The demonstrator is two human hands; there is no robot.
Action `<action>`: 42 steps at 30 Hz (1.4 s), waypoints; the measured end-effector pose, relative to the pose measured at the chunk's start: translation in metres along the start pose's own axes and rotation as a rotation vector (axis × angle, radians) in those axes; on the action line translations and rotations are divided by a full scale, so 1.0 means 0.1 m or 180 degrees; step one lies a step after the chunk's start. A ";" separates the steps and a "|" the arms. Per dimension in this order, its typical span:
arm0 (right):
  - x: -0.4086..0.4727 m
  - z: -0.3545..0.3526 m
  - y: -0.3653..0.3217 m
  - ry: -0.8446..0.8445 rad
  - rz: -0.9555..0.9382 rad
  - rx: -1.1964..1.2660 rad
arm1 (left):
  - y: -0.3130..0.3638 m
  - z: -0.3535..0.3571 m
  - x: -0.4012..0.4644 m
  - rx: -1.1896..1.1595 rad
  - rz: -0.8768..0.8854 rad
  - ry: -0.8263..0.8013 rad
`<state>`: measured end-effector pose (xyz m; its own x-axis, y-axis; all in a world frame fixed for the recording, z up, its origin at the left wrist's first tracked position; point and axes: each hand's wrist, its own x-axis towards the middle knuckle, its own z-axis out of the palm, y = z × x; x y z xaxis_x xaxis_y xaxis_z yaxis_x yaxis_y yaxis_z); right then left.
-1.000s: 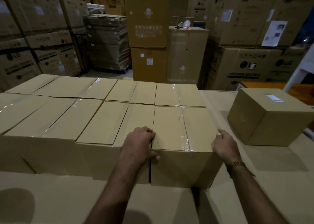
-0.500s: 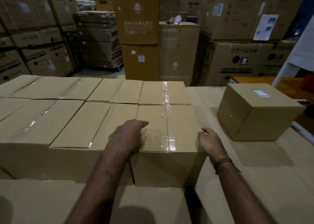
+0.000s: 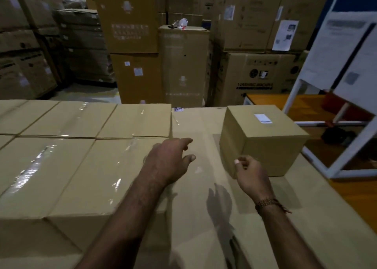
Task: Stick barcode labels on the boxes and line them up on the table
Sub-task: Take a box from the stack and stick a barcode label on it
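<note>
step: you're between boxes, hands off the block of taped brown cardboard boxes (image 3: 85, 166) on the cardboard-covered counter (image 3: 204, 217) | left hand (image 3: 169, 162) loose and empty, right hand (image 3: 250, 173) half-curled, holding nothing | lone labelled brown carton (image 3: 263, 140) just past your right hand | next: probably need a fresh label, none in view

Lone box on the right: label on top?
Yes, a white label sits on top of the lone box, which stands apart from the grouped boxes.
</note>
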<state>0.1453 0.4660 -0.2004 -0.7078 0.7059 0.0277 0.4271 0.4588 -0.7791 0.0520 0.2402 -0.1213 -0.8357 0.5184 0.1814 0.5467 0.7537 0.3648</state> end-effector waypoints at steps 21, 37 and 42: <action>2.30 -1.23 1.02 0.0292 0.0160 -0.0772 | 1.72 1.69 1.83 -0.2532 -0.1102 -0.0705; 1.36 -1.89 1.15 0.0209 0.0292 -0.0044 | 1.72 1.40 0.94 -0.2976 -0.1350 -0.0739; 0.53 -1.93 1.02 0.0184 0.0227 0.0104 | 1.58 1.20 0.31 -0.2957 -0.1278 -0.0586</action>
<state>0.2596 0.6546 -0.1570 -0.6422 0.7665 0.0069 0.4561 0.3892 -0.8003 0.1194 0.4239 -0.1676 -0.8841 0.4100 -0.2241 -0.0929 0.3157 0.9443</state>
